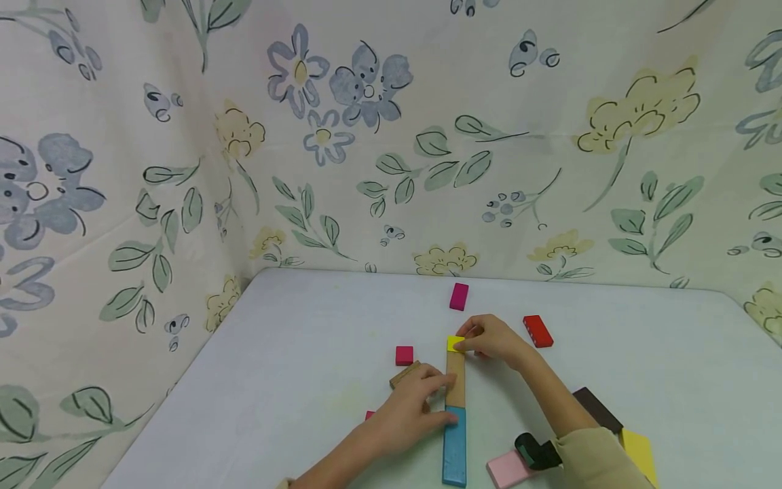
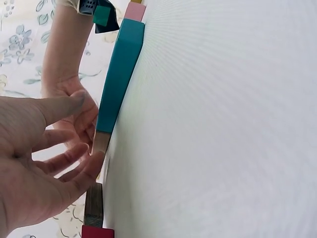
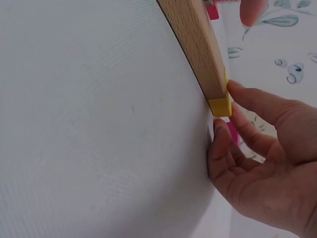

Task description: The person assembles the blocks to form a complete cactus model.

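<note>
A line of wooden blocks runs away from me on the table: a long blue block, then a tan block, then a small yellow block at the far end. My right hand pinches the yellow block between thumb and finger, and in the right wrist view that block sits against the tan block's end. Over the line's left side, my left hand has its fingers spread and loosely bent, the index fingertip at the tan block and the thumb tip at the blue one.
Left of the line lie a red cube and a brown block. A magenta block and a red block lie farther back. Pink, dark brown and yellow blocks lie near the right forearm. A floral curtain hangs behind the table.
</note>
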A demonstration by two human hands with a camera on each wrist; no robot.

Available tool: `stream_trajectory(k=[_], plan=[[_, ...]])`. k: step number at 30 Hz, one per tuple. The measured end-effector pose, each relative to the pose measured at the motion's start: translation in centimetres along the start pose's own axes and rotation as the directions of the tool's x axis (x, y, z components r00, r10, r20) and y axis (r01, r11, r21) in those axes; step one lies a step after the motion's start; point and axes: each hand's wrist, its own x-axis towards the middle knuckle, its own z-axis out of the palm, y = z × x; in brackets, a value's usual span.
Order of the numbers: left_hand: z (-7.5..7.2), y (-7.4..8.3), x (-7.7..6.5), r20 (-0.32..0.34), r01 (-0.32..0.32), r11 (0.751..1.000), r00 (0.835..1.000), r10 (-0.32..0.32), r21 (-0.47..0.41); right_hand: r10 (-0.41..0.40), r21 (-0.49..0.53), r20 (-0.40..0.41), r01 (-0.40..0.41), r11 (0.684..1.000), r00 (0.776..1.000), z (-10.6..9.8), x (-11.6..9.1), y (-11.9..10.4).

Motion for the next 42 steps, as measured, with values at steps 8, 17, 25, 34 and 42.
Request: stream_trajectory(k=[8, 17, 25, 34, 42], plan=[[0.8, -3.3, 1.0, 0.147, -0.079, 0.98, 0.988, 0.053, 0.18, -0.003, -0.001, 0.011, 0.003, 1.0, 1.0, -0.2, -0.3, 0.1], [-0.1, -1.9, 0.4, 0.226, -0.094, 0.963, 0.974, 0.035, 0.254, -0.044, -0.053, -0.02, 0.043, 0.998, 0.999, -1.0, -1.9, 0.3], [0.0, -1.8, 0.2, 0.228, -0.101, 0.957, 0.973, 0.038, 0.271, -0.144, -0.07, -0.027, 0.142, 0.987, 0.989, -2.6, -4.2, 0.5], [0.1, -2.1, 0.4, 0.232, -0.104, 0.953, 0.972, 0.037, 0.283, -0.261, -0.096, -0.027, 0.257, 0.962, 0.965, -3.9, -7.1, 0.9], [-0.5, -0.2, -0.1, 0.236, -0.056, 0.958, 0.972, -0.012, 0.28, -0.363, -0.062, -0.001, 0.362, 0.93, 0.932, -3.7, -9.5, 1.5]])
